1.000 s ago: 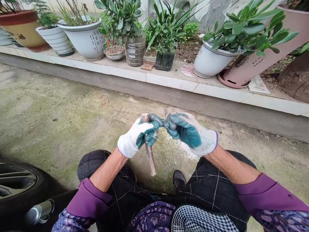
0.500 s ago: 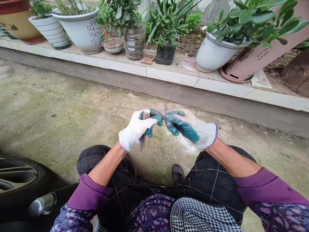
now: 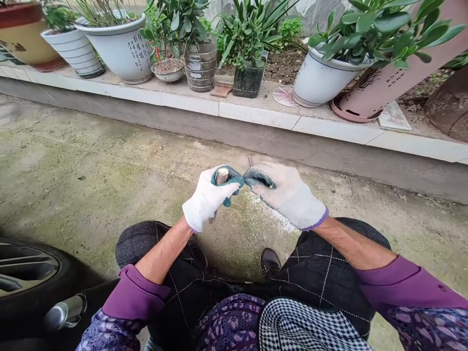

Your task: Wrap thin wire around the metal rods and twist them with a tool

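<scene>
A short piece of wooden stick (image 3: 222,176) with a pale cut end stands tilted in my left hand (image 3: 211,194), whose gloved fingers wrap round it. My right hand (image 3: 287,192), in a matching white and green coated glove, has its thumb and fingers pinched together. Its fingertips meet those of my left hand in front of me. Whatever lies between them is hidden or too small to make out. Just beyond the right fingers a thin brown rod (image 3: 250,160) shows; whether it touches the glove I cannot tell.
A tiled ledge (image 3: 256,113) with several potted plants runs across the back, among them a white pot (image 3: 325,80). White powder (image 3: 281,218) lies on the concrete beneath my hands. At the lower left are a car wheel (image 3: 29,268) and a metal cup (image 3: 66,312).
My right hand has turned over so its back now faces up, and its fingers have closed in to touch the left fingertips. The left hand still grips the stick.
</scene>
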Available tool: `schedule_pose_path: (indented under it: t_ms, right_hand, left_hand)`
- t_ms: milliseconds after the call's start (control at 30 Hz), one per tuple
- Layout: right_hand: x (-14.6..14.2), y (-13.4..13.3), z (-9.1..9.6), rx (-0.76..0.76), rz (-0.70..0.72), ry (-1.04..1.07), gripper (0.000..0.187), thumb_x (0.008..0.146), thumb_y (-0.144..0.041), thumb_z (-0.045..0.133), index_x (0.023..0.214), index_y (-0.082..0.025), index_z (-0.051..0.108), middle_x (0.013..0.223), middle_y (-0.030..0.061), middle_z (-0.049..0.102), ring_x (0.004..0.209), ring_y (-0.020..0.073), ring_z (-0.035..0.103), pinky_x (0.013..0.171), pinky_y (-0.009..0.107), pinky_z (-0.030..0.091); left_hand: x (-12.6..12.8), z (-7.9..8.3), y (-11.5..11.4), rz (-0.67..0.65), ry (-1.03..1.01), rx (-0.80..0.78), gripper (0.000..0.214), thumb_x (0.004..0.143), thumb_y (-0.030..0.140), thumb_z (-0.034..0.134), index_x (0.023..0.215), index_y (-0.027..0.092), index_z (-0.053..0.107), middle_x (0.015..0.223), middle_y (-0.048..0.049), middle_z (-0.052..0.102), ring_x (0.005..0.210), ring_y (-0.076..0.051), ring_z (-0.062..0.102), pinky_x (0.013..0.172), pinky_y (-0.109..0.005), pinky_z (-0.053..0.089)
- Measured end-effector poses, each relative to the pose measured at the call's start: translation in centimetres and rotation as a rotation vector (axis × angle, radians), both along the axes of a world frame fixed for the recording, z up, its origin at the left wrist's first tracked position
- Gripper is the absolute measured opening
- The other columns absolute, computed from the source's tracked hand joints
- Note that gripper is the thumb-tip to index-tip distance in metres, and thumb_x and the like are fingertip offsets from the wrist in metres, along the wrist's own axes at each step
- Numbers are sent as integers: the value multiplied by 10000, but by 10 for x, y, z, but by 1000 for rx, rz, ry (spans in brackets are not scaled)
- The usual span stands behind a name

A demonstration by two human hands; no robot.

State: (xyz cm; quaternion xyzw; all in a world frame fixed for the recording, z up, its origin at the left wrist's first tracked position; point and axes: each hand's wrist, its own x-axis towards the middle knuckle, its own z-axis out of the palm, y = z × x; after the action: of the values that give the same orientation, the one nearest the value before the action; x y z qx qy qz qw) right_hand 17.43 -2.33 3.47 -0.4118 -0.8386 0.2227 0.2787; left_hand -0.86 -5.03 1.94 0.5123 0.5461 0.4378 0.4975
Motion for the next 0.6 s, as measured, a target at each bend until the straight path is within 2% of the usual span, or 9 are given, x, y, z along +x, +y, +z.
schedule_pose_path:
  t_ms: [100,200,267,333,400,500,600]
  right_hand:
    - [-1,4,-4,-110,24,39,135,823,-218,582,847,-198,714,826,35,714,769,185,624,731,324,478]
    - [0,10,-7,-424,90,178,138,815,-291,620,810,-182,704,655,0,635,582,131,542,558,267,447]
    - [3,14,-7,-621,125,250,176,795,-332,658,808,-163,705,606,-14,593,512,106,496,474,241,411]
    - [6,16,-5,-711,149,271,198,771,-349,691,791,-153,711,608,-10,596,509,104,502,456,235,415]
    - [8,17,-1,-672,145,254,190,762,-350,708,776,-161,723,626,4,617,538,115,525,473,241,430]
    - [8,16,6,-519,45,289,154,779,-338,711,823,-194,740,742,33,682,663,151,580,553,267,480]
    - [4,12,10,-524,-7,412,199,810,-359,700,936,-209,735,883,48,713,757,172,602,601,290,512]
  left_hand:
    - [1,-1,-3,55,117,136,147,718,294,664,739,154,626,652,30,561,549,-75,471,484,-185,425]
    - [2,-2,-5,78,215,241,120,705,260,677,707,153,624,680,26,573,632,-88,491,584,-194,449]
    - [3,-2,-5,86,209,218,104,705,250,669,712,156,625,681,27,572,636,-91,495,583,-195,451]
    - [4,-1,-5,93,151,147,97,706,245,661,725,158,621,669,29,560,595,-84,485,534,-187,444]
    - [5,1,-4,80,67,61,100,705,244,658,732,158,613,638,33,539,544,-75,474,476,-181,430]
    - [4,5,-1,36,-81,-37,109,715,255,645,748,159,605,610,35,532,478,-68,463,407,-182,412]
    - [2,7,1,-26,-150,-90,107,730,257,630,753,156,604,605,35,542,442,-56,448,377,-179,401]
